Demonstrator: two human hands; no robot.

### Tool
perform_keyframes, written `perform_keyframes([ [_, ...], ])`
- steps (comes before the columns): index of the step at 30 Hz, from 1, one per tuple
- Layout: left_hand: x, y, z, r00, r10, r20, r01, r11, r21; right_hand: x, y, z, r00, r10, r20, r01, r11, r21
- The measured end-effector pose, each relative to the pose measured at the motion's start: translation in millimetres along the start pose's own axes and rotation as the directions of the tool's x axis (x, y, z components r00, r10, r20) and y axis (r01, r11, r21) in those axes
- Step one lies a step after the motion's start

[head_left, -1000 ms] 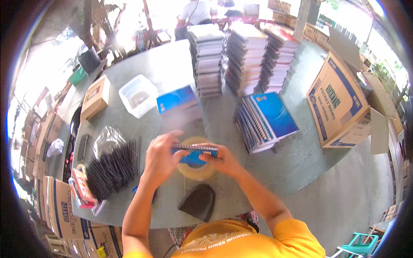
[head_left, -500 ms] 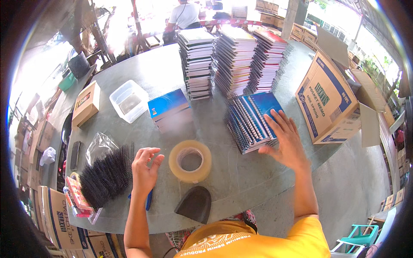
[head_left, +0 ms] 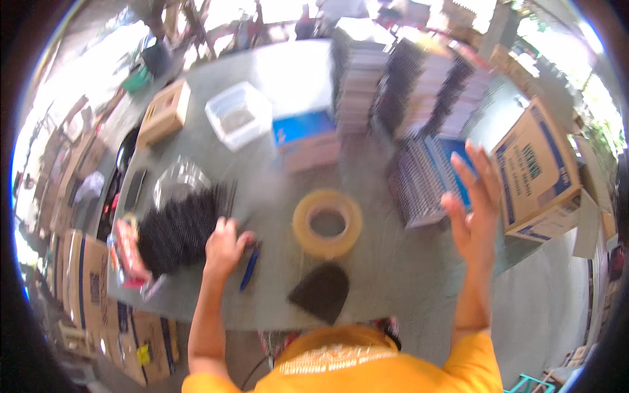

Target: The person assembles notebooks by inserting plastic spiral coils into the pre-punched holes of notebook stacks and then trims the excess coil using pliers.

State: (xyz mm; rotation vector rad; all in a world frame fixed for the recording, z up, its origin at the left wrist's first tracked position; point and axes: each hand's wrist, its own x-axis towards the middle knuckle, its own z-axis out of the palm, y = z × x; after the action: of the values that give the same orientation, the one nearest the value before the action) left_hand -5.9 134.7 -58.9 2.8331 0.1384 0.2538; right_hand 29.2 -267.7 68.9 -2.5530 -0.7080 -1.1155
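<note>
My left hand rests on the grey table, fingers curled at the edge of a pile of black pens, beside a blue pen. Whether it grips a pen is blurred. My right hand is raised above the table with its fingers spread and holds nothing; it is next to a slanted stack of blue spiral notebooks. A roll of tan tape lies flat between my hands.
A dark curved object lies near the front edge. Tall notebook stacks stand at the back. An open cardboard box sits at the right, a clear plastic tub and a small carton at the back left.
The spiral notebook I held over the tape a second ago is out of my hands. My right hand reached to the notebook stack, then lifted off. My left hand moved down to the pens.
</note>
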Motion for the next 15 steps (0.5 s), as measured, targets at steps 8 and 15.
perform_keyframes([
  [8, 3.0, -10.1, 11.4, 0.98, 0.056, -0.191, -0.066, 0.997, -0.045, 91.0, -85.1, 227.8, 0.981, -0.187, -0.056, 0.195, 0.915, 0.353],
  [15, -2.7, 2.5, -10.1, 0.976, 0.137, -0.17, -0.165, 0.973, -0.163, 94.6, -95.7, 258.2, 0.936, -0.21, 0.282, 0.187, 0.976, 0.107],
])
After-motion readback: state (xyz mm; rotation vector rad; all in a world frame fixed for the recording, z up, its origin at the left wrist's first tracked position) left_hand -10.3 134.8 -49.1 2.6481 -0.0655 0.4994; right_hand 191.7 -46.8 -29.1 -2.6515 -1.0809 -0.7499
